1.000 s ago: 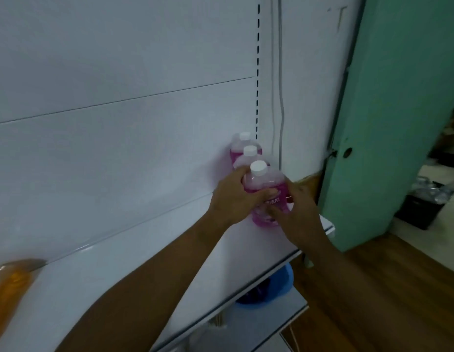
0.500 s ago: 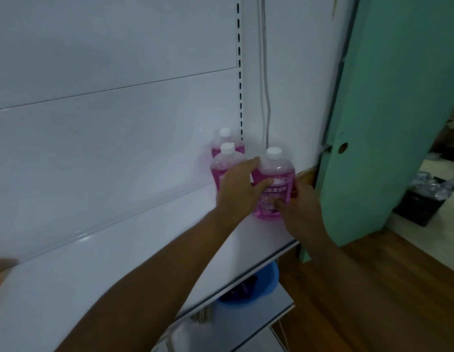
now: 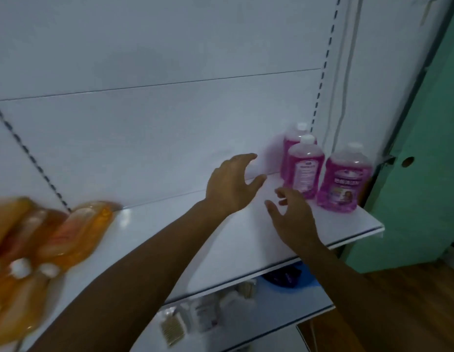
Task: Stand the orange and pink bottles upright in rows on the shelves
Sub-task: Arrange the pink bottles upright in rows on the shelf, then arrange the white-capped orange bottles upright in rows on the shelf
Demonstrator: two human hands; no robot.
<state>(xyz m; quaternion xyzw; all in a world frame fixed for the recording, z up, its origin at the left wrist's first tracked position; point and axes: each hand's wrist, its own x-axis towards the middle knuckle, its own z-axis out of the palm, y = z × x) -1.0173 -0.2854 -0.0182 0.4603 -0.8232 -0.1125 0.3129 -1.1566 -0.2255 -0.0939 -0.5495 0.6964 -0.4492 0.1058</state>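
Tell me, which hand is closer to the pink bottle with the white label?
The right hand. It hovers open just in front of and below the white-labelled pink bottle, fingertips close to its base. The left hand is open too, farther off to the bottle's left.

A white panelled back wall [image 3: 170,72] fills most of the view, with slotted upright rails [image 3: 322,80] and a thin cable [image 3: 343,97] running down near its right edge. To the right stands a teal door [image 3: 428,174] with a round hole. Brown wooden floor [image 3: 411,288] shows at the lower right. The light is dim and cool.
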